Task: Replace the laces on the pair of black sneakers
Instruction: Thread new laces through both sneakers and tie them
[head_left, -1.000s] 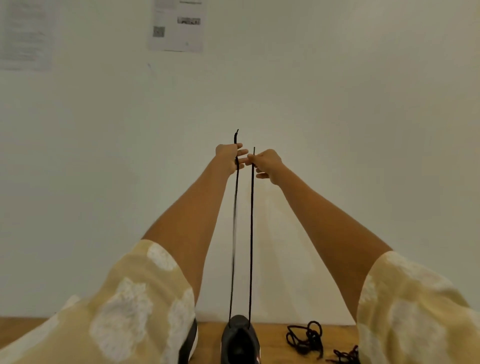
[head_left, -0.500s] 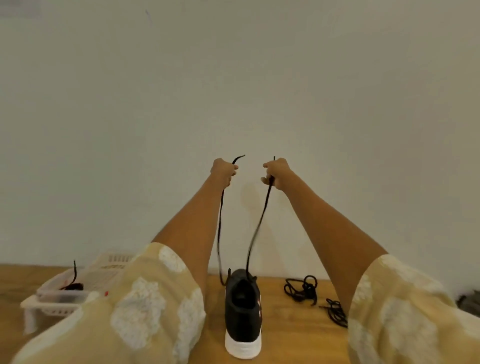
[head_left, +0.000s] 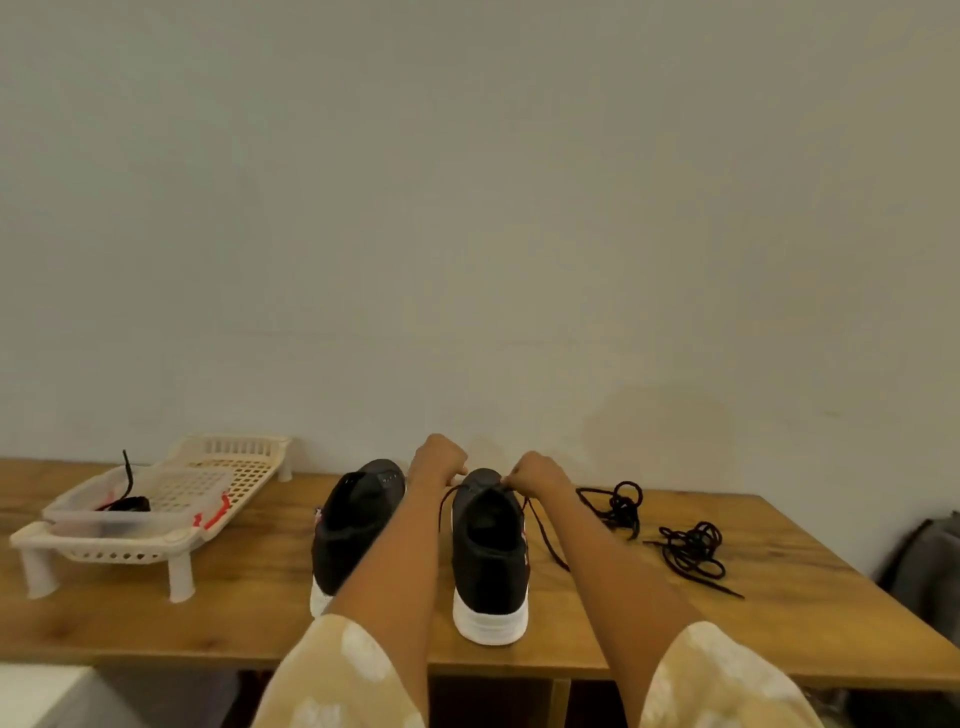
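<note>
Both hands sit at the far toe end of the right sneaker, the right hand pinching the lace that trails back toward the heel, the left hand with fingers curled on the other end.

Table: two sneakers side by side at centre frame, left sneaker, right sneaker. Rack at left frame, holding a tray. Two loose lace bundles lie right of the sneakers.
</note>
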